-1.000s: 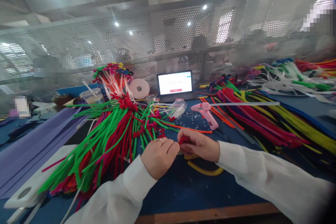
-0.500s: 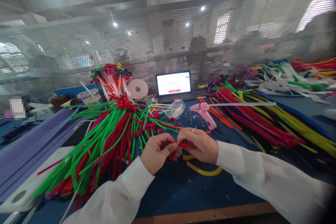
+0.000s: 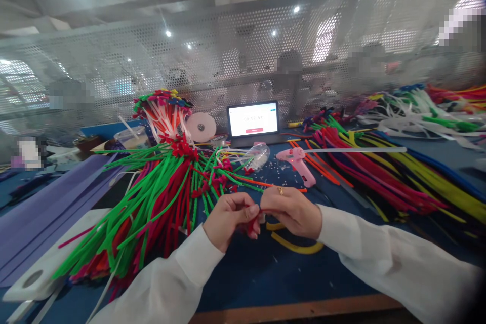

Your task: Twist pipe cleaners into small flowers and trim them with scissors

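Observation:
Both hands meet over the blue table, a little left of its middle. My left hand and my right hand pinch a short red pipe cleaner between their fingertips. Both hands are closed on it, and the right one wears a ring. A curved yellow pipe cleaner lies on the table just under the right hand. To the left of the hands lies a pile of green and red pipe cleaner stems with small red twisted heads.
A pink glue gun and a clear plastic bag lie behind the hands. A tablet and a tape roll stand at the back. Long coloured pipe cleaners spread to the right. Purple sheets lie left.
My hands have turned the red pipe cleaner between them. The right hand rolled so its ring now shows on top, and the left hand's fingers have opened toward the right.

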`<state>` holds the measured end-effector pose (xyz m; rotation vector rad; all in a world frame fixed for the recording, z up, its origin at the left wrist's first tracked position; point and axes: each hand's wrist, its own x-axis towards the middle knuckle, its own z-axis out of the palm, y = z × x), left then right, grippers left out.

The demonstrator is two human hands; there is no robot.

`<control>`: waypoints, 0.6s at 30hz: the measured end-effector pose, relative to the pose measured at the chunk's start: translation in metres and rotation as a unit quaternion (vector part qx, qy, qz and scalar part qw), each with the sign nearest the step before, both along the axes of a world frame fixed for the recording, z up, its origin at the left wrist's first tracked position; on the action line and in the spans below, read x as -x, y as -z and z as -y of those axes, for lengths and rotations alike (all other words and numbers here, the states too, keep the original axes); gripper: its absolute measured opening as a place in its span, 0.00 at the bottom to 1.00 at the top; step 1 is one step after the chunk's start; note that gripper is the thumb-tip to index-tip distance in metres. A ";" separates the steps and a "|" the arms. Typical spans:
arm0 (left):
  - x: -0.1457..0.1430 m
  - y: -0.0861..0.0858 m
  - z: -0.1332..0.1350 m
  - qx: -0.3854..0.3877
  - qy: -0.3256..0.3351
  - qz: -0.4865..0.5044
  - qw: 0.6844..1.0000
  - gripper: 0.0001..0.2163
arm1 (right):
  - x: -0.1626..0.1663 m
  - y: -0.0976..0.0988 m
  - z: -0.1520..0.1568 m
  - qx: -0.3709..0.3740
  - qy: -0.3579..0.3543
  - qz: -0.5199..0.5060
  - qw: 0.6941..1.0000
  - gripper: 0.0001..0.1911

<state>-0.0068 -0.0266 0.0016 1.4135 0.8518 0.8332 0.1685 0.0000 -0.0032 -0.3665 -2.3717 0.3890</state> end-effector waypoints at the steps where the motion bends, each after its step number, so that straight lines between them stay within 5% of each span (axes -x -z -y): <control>1: -0.002 0.002 0.000 0.064 0.014 0.044 0.997 0.10 | -0.001 0.000 0.001 -0.075 0.012 0.007 0.997 0.09; 4: -0.003 0.006 -0.001 0.093 0.034 0.047 0.994 0.12 | -0.004 0.000 0.000 -0.165 0.050 0.026 0.985 0.10; 7: 0.003 0.004 -0.002 -0.148 -0.036 -0.121 0.981 0.10 | -0.002 0.001 -0.003 -0.025 0.036 0.016 0.999 0.07; 8: 0.005 0.003 -0.002 -0.273 -0.065 -0.197 0.940 0.09 | -0.001 0.001 -0.004 0.059 0.031 0.007 0.998 0.08; 10: 0.009 0.002 -0.002 -0.490 -0.099 -0.317 0.806 0.09 | 0.003 0.004 -0.005 0.234 0.016 -0.016 0.972 0.11; 12: 0.010 0.003 -0.001 -0.607 -0.109 -0.372 0.694 0.09 | 0.005 0.008 -0.007 0.371 -0.020 -0.036 0.928 0.12; 13: 0.011 0.004 0.000 -0.634 -0.113 -0.379 0.665 0.09 | 0.005 0.010 -0.007 0.419 -0.040 -0.042 0.906 0.12; 15: 0.010 0.004 0.002 -0.651 -0.121 -0.372 0.651 0.09 | 0.006 0.012 -0.007 0.482 -0.072 -0.037 0.872 0.13; 18: 0.009 0.001 0.006 -0.603 -0.124 -0.335 0.714 0.09 | 0.005 0.011 -0.006 0.457 -0.051 -0.022 0.888 0.10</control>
